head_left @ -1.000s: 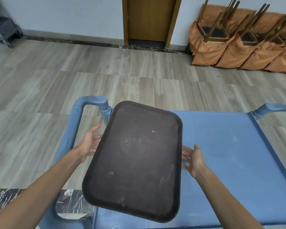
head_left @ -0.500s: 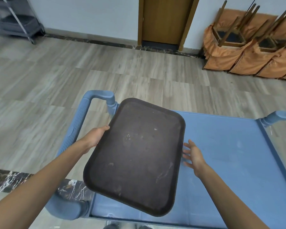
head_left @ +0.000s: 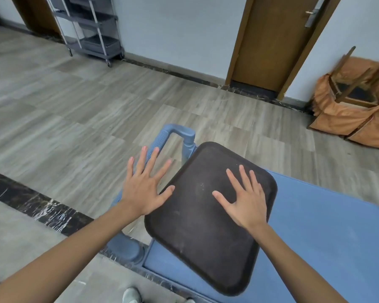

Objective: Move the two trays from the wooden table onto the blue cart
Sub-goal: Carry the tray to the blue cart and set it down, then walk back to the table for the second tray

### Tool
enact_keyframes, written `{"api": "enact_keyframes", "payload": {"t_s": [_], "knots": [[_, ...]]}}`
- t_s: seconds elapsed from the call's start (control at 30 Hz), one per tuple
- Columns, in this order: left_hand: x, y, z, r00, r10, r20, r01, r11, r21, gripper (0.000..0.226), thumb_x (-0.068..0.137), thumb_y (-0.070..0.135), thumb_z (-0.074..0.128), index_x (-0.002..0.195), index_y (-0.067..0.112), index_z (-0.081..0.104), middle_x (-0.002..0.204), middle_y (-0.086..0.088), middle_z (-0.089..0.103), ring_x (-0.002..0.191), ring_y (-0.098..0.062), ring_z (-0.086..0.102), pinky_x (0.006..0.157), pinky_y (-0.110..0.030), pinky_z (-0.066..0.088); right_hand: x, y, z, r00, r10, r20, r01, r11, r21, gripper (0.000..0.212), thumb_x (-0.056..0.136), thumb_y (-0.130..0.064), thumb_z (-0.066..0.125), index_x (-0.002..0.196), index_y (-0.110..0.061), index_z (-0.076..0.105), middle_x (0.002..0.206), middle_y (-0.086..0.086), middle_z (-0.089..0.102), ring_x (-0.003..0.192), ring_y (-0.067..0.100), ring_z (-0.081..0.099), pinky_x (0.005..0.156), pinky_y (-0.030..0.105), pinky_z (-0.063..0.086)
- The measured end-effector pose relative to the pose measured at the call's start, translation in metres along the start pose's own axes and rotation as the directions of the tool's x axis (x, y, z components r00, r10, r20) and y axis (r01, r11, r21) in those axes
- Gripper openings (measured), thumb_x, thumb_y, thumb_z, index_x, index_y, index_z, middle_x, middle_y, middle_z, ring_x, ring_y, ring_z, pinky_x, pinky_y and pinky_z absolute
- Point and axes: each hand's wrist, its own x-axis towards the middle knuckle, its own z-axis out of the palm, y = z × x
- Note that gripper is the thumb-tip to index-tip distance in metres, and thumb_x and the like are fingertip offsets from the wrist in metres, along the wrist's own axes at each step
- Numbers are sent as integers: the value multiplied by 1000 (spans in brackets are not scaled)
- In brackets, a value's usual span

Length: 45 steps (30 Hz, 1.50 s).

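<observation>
A dark brown rectangular tray (head_left: 197,232) lies flat on the left end of the blue cart (head_left: 319,241), turned at an angle. My left hand (head_left: 146,185) hovers with fingers spread just left of the tray, its thumb at the tray's edge, over the cart's handle (head_left: 162,136). My right hand (head_left: 246,199) is spread palm-down above the tray's upper right part and holds nothing. Only one tray is in view; the wooden table is out of sight.
A grey wire shelving unit on wheels (head_left: 92,29) stands at the far wall. A wooden door (head_left: 278,40) is at the back. Upturned chairs with orange covers (head_left: 357,106) lie at the right. My shoe (head_left: 130,295) shows at the bottom.
The tray went down from my hands onto the cart. Both hands let go and now spread open above it. My view swung to the left.
</observation>
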Motion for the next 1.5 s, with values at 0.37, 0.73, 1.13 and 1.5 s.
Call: {"api": "enact_keyframes", "payload": {"t_s": [0.37,0.73,1.13,1.5], "knots": [[-78,-121,-42,921,-390,-4,389,919,-58,82,82,82,14,155,43,13,165,-2,-15,148,-30,-26,119,-58,-6,23,-174,-11,929,-370,-27,371,926,68,88,80,-94,18,156,-52,7,168,-13,-6,154,15,-14,125,47,5],[-189,-253,-50,769,-638,23,639,768,-52,84,81,86,8,154,46,8,165,1,-20,147,-28,-30,118,-58,-6,2,-374,44,779,-622,87,616,783,82,88,80,-91,23,157,-49,12,169,-10,0,155,18,-10,125,48,7],[-387,-357,-26,361,-926,115,933,358,-43,85,80,86,7,155,46,2,163,5,-25,144,-24,-36,118,-59,-7,-86,-584,151,453,-816,360,828,534,170,92,76,-95,15,156,-51,4,168,-13,-8,153,17,-18,125,47,0],[-461,-476,-7,104,-989,110,994,98,-57,81,84,82,13,155,45,5,165,5,-19,148,-24,-29,119,-58,-5,-120,-756,248,160,-904,396,934,269,235,91,79,-93,13,157,-48,6,168,-14,-7,154,15,-16,125,47,2]]}}
